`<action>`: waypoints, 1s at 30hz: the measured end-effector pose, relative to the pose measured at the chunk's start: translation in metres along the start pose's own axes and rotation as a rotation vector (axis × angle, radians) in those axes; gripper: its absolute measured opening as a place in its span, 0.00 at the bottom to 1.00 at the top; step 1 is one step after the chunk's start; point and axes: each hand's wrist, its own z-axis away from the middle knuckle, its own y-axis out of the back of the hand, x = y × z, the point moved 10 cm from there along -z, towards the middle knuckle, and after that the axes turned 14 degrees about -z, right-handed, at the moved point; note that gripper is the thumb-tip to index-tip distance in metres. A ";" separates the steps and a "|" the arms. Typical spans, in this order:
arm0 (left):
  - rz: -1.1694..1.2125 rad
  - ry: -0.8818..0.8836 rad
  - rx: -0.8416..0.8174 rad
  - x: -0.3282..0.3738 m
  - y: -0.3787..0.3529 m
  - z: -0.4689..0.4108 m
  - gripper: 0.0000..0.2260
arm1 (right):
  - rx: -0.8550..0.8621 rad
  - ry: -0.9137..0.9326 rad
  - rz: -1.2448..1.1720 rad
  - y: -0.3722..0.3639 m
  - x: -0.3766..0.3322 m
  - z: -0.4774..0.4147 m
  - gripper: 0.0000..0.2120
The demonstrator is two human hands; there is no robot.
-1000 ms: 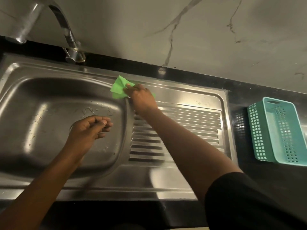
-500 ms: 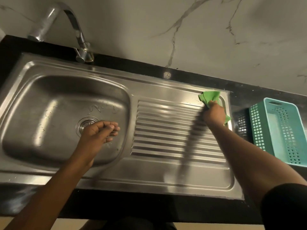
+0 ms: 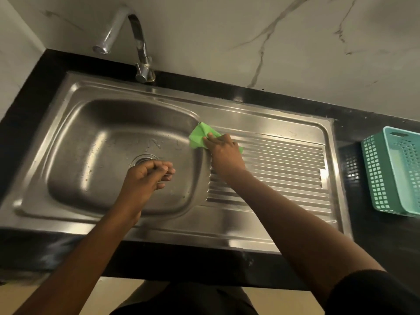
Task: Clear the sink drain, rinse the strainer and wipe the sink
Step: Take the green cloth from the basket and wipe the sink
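Steel sink [image 3: 145, 226], right hand [image 3: 223, 153] pressing green cloth [image 3: 200, 137], seemingly pointing back-left

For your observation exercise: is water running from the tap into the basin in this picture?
No: no stream leaves the spout of the tap, and the basin shows only scattered droplets while the right hand presses the green cloth at its edge.

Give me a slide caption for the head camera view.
Right hand presses a green cloth on the steel sink drainboard while the left hand hovers over the basin.
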 end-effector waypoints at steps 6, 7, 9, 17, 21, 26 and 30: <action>-0.044 -0.041 -0.047 -0.004 0.017 0.002 0.09 | -0.091 0.015 0.039 -0.034 -0.015 0.070 0.37; -0.053 -0.047 -0.054 -0.005 0.019 0.002 0.09 | -0.089 0.021 0.028 -0.038 -0.020 0.085 0.34; -0.059 -0.057 -0.065 -0.007 0.021 0.004 0.08 | -0.073 0.042 -0.024 -0.044 -0.032 0.119 0.28; -0.038 -0.082 -0.089 -0.006 0.005 0.030 0.08 | -0.114 0.059 -0.238 -0.058 -0.054 0.200 0.25; -0.045 -0.087 -0.088 -0.004 -0.005 0.048 0.08 | -0.145 0.138 -0.207 -0.044 -0.036 0.225 0.26; -0.061 -0.092 -0.060 -0.007 -0.004 0.075 0.08 | 0.027 -0.076 -0.088 -0.007 0.056 0.258 0.21; -0.086 -0.087 -0.054 -0.018 0.002 0.097 0.08 | 0.209 -0.473 -0.106 0.026 0.165 0.308 0.24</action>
